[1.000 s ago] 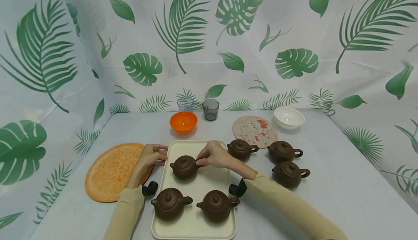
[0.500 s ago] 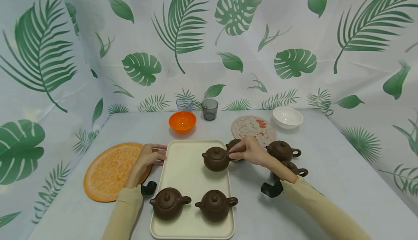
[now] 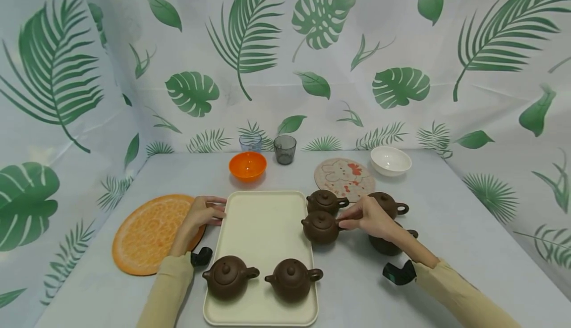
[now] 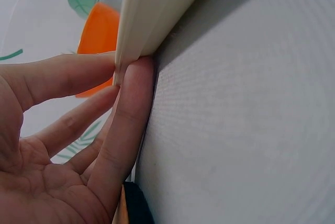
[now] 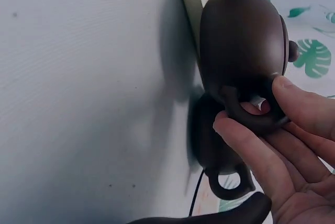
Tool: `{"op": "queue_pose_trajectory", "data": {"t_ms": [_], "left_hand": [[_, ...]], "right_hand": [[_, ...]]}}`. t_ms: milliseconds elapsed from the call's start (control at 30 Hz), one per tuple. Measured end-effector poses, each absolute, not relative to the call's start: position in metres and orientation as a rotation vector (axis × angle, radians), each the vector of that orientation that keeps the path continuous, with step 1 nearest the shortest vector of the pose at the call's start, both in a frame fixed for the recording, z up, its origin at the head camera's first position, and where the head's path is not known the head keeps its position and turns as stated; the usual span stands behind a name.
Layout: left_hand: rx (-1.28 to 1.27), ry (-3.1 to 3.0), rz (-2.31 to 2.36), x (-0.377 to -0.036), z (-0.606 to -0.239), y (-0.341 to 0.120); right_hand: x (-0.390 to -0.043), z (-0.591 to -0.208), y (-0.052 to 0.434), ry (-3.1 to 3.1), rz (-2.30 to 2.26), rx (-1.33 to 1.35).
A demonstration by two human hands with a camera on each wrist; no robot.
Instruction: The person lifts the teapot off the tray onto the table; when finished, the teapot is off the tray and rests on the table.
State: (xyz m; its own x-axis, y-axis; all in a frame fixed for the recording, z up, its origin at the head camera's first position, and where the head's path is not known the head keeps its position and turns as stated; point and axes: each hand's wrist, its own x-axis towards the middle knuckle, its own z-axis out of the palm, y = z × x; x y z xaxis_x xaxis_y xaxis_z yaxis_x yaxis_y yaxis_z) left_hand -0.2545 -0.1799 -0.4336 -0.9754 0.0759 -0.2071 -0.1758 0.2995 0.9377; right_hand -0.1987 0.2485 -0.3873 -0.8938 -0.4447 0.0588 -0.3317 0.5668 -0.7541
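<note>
Beside tray (image 3: 260, 219) | right hand (image 3: 371, 217) pinches teapot (image 3: 319, 226) handle | left hand (image 3: 201, 214) apparently nips rim, fingers (image 4: 128, 109) half-hidden

Teapots (image 3: 320, 227) — seemingly six; bowls (image 3: 247, 165) — two

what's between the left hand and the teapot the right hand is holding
In the head view, only the bare far half of the cream tray lies between the left hand at its left rim and the held teapot at its right edge.
</note>
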Motion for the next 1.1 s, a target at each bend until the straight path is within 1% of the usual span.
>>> {"op": "queue_pose_trajectory", "data": {"t_ms": [433, 700, 933, 1100], "left_hand": [[-0.092, 2.372, 1.715, -0.2552, -0.4352, -0.1801], [-0.116, 2.377, 1.709, -0.2553, -0.4336, -0.1798], [-0.118, 2.383, 1.708, -0.2541, -0.4330, -0.1795], [-0.114, 2.382, 1.711, -0.2548, -0.4336, -0.1794]], "right_hand": [[-0.1917, -0.3907, 0.2586, 2.698, -1.175, -0.716], [-0.1968, -0.3905, 0.2587, 2.748, -1.067, -0.801], [-0.1998, -0.3899, 0.2574, 2.730, -1.022, -0.770], [-0.1963, -0.3838, 0.2520, 2.741, -1.111, -0.691]]}}
